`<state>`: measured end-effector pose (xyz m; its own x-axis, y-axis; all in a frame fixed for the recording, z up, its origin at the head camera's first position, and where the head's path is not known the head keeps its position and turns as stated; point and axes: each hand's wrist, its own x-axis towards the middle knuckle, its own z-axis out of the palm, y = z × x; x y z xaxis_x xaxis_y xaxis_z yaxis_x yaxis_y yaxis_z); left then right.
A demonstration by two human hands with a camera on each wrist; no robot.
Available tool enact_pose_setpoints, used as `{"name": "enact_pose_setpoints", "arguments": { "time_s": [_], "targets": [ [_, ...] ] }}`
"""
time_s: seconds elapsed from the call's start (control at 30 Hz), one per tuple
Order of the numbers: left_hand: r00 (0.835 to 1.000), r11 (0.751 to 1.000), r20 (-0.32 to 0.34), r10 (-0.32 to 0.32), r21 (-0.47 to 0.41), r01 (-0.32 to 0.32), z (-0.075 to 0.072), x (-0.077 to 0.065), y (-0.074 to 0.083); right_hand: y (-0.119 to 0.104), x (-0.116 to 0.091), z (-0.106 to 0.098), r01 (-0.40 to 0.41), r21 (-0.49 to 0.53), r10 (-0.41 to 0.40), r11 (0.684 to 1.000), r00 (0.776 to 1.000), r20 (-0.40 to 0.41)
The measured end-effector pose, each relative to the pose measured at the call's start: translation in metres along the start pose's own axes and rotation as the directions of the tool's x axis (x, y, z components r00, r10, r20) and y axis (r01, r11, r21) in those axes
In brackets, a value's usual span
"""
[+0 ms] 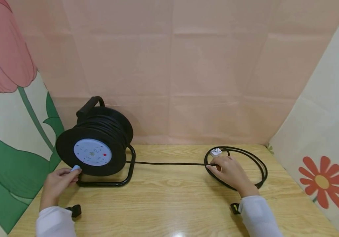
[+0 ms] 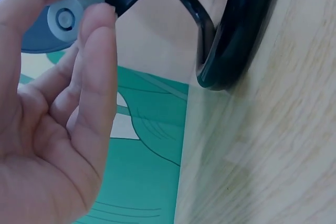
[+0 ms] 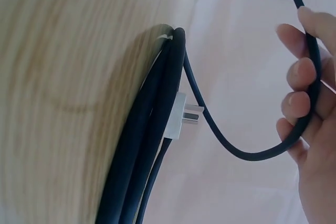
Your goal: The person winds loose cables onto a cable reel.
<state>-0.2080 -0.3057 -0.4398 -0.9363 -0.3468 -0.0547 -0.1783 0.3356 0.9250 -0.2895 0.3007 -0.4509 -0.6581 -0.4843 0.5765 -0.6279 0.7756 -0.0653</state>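
A black cable reel (image 1: pixel 95 144) with a pale socket face stands on the left of the table. My left hand (image 1: pixel 59 184) pinches the small light-blue crank knob (image 2: pixel 73 15) at the reel's lower rim between thumb and fingertips. From the drum a black cable (image 1: pixel 169 163) runs straight to the right, into my right hand (image 1: pixel 230 171). In the right wrist view the thumb and curled fingers hold the cable (image 3: pixel 313 72), which hangs in a curve below them. Loose coils (image 1: pixel 259 164) lie under and beside this hand, with a white plug (image 1: pixel 215 152) among them.
The reel rests on a black tubular stand (image 1: pixel 107 183). Dark straps show at both wrists. A pink cloth (image 1: pixel 187 82) hangs behind the table (image 1: pixel 163 204), and flower-printed sheets flank it, with a red flower (image 1: pixel 323 181) on the right one.
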Motion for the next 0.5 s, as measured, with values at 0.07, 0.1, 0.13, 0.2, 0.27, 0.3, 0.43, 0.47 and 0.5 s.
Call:
{"name": "enact_pose_setpoints", "arguments": {
  "time_s": [0.07, 0.1, 0.13, 0.2, 0.27, 0.3, 0.43, 0.47, 0.5],
  "targets": [
    [1.0, 1.0, -0.03, -0.001, -0.014, 0.001, -0.0001, 0.0001, 0.0002, -0.001, 0.0, 0.0007, -0.009, 0.01, 0.009, 1.0, 1.0, 0.018],
    [0.999, 1.0, -0.042, 0.0, -0.019, -0.001, -0.0001, 0.0, 0.0003, -0.0015, 0.0001, 0.001, -0.011, 0.015, 0.011, 1.0, 1.0, 0.023],
    [0.998, 1.0, -0.057, -0.002, -0.031, 0.001, 0.0002, -0.0001, 0.0007, -0.0018, 0.0001, 0.0013, -0.013, 0.018, 0.013, 1.0, 1.0, 0.027],
    [0.997, 0.999, -0.081, -0.005, -0.049, 0.001, 0.0, 0.0001, 0.0016, -0.0027, 0.0004, 0.0018, -0.016, 0.025, 0.015, 1.0, 0.999, 0.03],
    [0.994, 0.997, -0.106, -0.011, -0.072, 0.003, -0.0001, 0.0002, 0.0026, -0.0038, 0.001, 0.0024, -0.012, 0.031, 0.011, 0.999, 1.0, 0.023],
    [0.993, 0.996, -0.118, -0.014, -0.087, 0.004, -0.0001, 0.0, 0.0032, -0.0041, 0.0011, 0.0028, -0.01, 0.03, 0.009, 0.999, 1.0, 0.019],
    [0.987, 0.993, -0.161, -0.008, -0.119, -0.012, -0.0002, -0.0015, 0.0053, -0.0054, 0.0022, 0.0049, 0.01, 0.028, -0.01, 1.0, 1.0, -0.004],
    [0.986, 0.992, -0.17, -0.002, -0.121, -0.019, -0.0003, -0.0022, 0.0057, -0.0056, 0.0025, 0.0056, 0.017, 0.026, -0.016, 1.0, 1.0, -0.008],
    [0.983, 0.994, -0.181, 0.004, -0.106, -0.023, -0.001, -0.0031, 0.0065, -0.0059, 0.0031, 0.0065, 0.024, 0.024, -0.024, 0.999, 1.0, -0.012]
  ]
}}
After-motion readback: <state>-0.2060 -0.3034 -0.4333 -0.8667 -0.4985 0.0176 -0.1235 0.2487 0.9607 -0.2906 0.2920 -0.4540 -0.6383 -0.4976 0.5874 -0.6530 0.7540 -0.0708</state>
